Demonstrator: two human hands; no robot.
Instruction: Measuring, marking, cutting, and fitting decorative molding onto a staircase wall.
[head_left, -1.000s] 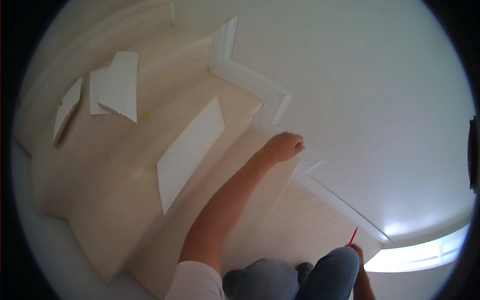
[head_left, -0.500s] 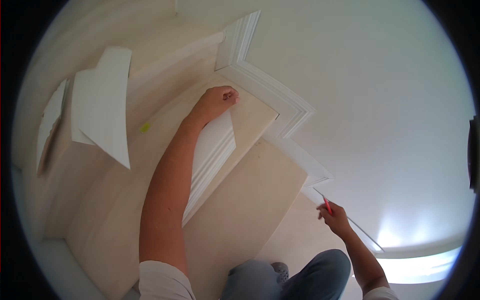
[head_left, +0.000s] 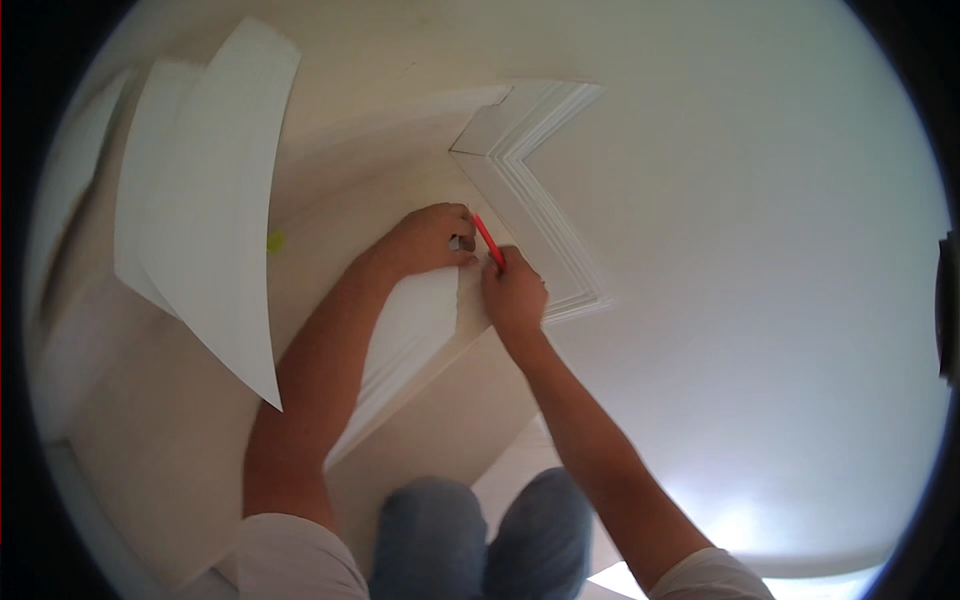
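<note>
My right hand [head_left: 515, 297] is closed around a red pencil [head_left: 488, 240], its upper end close to the fingers of my left hand. My left hand [head_left: 437, 240] is curled, thumb and fingertips drawn together; a small pale patch shows between them, and I cannot make out whether it is a held thing. Under my left hand and forearm, a loose white moulding board [head_left: 408, 318] with a grooved edge lies on a pale wooden stair step [head_left: 345, 215]. Just beyond both hands, white stepped moulding [head_left: 540, 210] runs along the wall.
Several white cut sheets or boards [head_left: 215, 190] stand out at the left, one pointed corner overlapping my left forearm in view. A small yellow-green scrap [head_left: 276, 241] lies on the step. The smooth white wall [head_left: 750, 280] rises at the right. My knees [head_left: 430, 545] are at the bottom.
My right hand has come up and left with the red pencil, from the lower moulding to beside my left hand. The view has shifted, and the left fingers have loosened a little.
</note>
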